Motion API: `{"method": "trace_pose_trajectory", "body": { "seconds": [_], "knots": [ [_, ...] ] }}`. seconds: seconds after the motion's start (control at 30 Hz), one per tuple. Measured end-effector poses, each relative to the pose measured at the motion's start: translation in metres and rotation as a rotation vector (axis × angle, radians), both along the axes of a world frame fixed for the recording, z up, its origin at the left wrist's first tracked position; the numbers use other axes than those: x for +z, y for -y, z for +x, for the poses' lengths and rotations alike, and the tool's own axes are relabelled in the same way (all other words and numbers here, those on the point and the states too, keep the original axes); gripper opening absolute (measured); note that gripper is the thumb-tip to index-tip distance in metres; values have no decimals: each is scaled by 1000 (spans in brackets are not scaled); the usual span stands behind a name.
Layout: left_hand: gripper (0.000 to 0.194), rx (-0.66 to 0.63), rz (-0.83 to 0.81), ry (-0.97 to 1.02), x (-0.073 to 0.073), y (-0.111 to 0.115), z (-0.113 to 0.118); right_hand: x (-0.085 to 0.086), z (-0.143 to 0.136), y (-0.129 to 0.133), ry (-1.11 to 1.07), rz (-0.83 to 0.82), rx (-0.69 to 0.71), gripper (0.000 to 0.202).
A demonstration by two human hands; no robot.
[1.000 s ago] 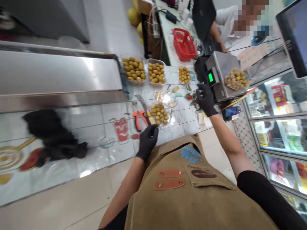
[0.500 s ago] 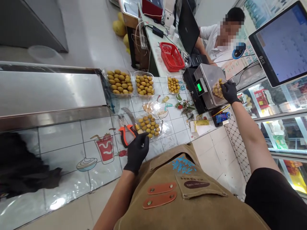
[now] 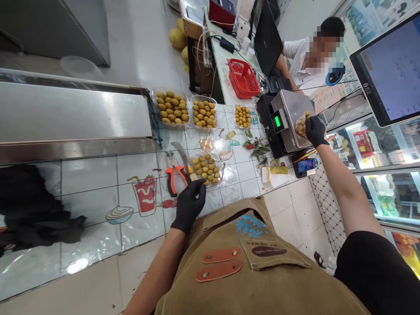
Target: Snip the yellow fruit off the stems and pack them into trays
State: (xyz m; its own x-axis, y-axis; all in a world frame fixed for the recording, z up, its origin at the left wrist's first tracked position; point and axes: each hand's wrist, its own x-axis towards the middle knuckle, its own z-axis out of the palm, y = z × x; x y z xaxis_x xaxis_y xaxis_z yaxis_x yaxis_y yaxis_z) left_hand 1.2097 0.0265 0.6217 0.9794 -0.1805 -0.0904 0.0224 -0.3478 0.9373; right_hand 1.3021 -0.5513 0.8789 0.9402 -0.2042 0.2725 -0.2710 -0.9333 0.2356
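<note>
My right hand, in a black glove, grips the edge of a clear plastic tub of yellow-brown fruit on the metal plate of a scale with a green display. My left hand, also black-gloved, is low over the counter with its fingers curled; what they hold, if anything, is hidden. Just beyond its fingertips lies a curved knife with a yellowish handle. Orange-and-black pliers lie to the left of the knife. An open clear tub of the same fruit sits to its right.
More fruit tubs line the counter's far side. A red basket stands near the scale, with a seated person behind. A leafy sprig, a phone and black cloth lie on the counter. A monitor juts in at right.
The camera view has shifted slightly, so the counter appears farther right. My right hand still grips the tub on the scale, its wrist a little more turned. My left hand stays near the knife handle.
</note>
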Motion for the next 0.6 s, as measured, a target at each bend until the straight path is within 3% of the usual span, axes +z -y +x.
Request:
{"method": "trace_pose_trajectory", "body": {
  "seconds": [0.37, 0.6],
  "knots": [
    [41, 36, 28, 23, -1, -3, 0, 5, 5, -4, 57, 84, 67, 50],
    [43, 42, -13, -1, -4, 0, -1, 25, -5, -9, -32, 214, 170, 46]
  ]
}}
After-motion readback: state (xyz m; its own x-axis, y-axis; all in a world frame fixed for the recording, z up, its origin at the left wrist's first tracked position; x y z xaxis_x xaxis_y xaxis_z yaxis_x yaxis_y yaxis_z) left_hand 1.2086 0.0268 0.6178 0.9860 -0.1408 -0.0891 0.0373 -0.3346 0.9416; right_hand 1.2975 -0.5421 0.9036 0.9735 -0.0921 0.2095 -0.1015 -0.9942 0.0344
